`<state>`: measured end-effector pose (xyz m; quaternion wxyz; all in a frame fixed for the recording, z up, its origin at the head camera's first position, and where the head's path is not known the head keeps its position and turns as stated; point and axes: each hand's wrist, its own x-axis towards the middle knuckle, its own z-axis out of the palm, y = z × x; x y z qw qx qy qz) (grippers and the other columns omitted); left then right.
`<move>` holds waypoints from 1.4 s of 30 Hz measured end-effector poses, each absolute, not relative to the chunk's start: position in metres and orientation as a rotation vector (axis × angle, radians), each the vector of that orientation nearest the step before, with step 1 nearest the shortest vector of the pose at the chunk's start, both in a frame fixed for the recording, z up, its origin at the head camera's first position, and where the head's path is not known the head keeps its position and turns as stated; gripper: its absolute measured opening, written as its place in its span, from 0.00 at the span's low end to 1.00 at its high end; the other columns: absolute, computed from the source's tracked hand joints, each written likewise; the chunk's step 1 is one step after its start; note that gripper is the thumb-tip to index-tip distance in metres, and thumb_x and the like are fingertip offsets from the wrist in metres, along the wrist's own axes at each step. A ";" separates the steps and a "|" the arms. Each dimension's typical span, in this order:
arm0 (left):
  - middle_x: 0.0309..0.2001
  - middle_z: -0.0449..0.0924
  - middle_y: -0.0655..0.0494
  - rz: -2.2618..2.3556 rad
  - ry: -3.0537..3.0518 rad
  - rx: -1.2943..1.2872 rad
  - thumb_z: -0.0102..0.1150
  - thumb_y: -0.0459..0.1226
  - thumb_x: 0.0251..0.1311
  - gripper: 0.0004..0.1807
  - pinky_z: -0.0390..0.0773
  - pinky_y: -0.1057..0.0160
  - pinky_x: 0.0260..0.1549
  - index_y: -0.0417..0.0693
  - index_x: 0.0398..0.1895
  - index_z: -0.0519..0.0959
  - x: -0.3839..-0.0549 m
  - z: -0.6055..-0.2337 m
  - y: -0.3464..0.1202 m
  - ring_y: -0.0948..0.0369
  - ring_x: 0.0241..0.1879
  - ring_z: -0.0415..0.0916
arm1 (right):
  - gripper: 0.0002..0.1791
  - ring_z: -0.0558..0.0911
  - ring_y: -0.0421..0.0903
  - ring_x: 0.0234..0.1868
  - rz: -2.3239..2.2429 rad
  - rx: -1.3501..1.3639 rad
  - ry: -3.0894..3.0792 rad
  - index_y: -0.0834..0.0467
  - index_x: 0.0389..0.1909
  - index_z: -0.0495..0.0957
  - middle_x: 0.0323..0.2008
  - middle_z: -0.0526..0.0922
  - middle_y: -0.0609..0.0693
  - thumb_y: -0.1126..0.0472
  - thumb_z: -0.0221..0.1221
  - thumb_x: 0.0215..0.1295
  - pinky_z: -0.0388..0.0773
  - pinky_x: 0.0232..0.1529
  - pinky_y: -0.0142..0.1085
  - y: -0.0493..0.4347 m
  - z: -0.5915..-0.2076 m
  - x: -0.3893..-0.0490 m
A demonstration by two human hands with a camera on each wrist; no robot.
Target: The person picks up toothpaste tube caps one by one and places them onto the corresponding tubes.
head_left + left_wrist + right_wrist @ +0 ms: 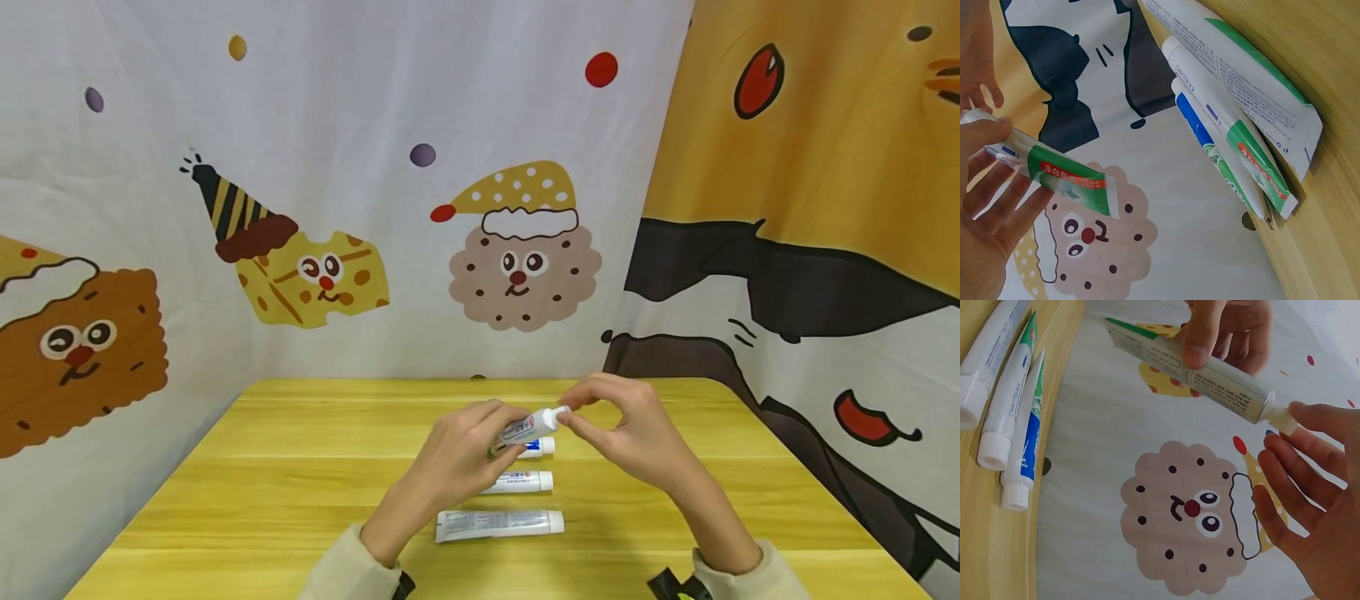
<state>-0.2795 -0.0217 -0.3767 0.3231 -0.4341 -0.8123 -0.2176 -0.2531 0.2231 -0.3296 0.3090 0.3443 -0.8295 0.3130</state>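
Observation:
Above the table, my left hand (pixel 468 450) holds a white and green toothpaste tube (pixel 525 427) between thumb and fingers, its capped end pointing right and slightly up. My right hand (pixel 633 429) pinches the small white cap (pixel 1282 420) at that end with thumb and index finger; the other fingers are spread apart. A narrow neck shows between cap and tube in the right wrist view; whether the cap is loose I cannot tell. Below lie three more tubes: a grey-white one (pixel 495 524) nearest, a white one (pixel 525 482) behind it, and a blue-labelled one (pixel 534 448) partly hidden by my left hand.
The tubes lie in a row on a yellow wood-grain table (pixel 300 492), white caps facing right. A cartoon-printed cloth (pixel 360 108) hangs behind the table's far edge and along its sides.

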 end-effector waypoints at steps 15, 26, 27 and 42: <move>0.43 0.87 0.61 -0.477 -2.164 -1.110 0.75 0.41 0.58 0.20 0.71 0.79 0.25 0.52 0.54 0.84 -0.278 -0.375 -0.022 0.70 0.27 0.78 | 0.08 0.83 0.33 0.33 0.848 0.873 -2.255 0.49 0.38 0.85 0.34 0.86 0.39 0.64 0.72 0.61 0.86 0.37 0.34 0.226 -0.332 -0.255; 0.41 0.86 0.63 -0.393 -2.154 -1.094 0.75 0.42 0.57 0.20 0.63 0.80 0.20 0.55 0.54 0.84 -0.277 -0.373 -0.023 0.72 0.23 0.72 | 0.18 0.85 0.38 0.37 0.846 1.087 -2.197 0.51 0.42 0.85 0.40 0.87 0.43 0.75 0.71 0.56 0.85 0.38 0.34 0.230 -0.331 -0.257; 0.41 0.86 0.63 -0.387 -2.154 -1.093 0.75 0.43 0.57 0.20 0.62 0.80 0.20 0.55 0.54 0.84 -0.277 -0.372 -0.023 0.72 0.23 0.72 | 0.18 0.85 0.37 0.37 0.838 1.083 -2.202 0.50 0.42 0.85 0.40 0.88 0.43 0.74 0.71 0.56 0.85 0.37 0.34 0.230 -0.332 -0.257; 0.41 0.86 0.65 -0.348 -2.145 -1.095 0.76 0.44 0.56 0.19 0.61 0.80 0.19 0.58 0.51 0.86 -0.277 -0.374 -0.023 0.72 0.24 0.75 | 0.05 0.77 0.28 0.28 0.711 0.940 -2.331 0.46 0.31 0.87 0.26 0.84 0.33 0.60 0.69 0.66 0.82 0.33 0.31 0.232 -0.337 -0.261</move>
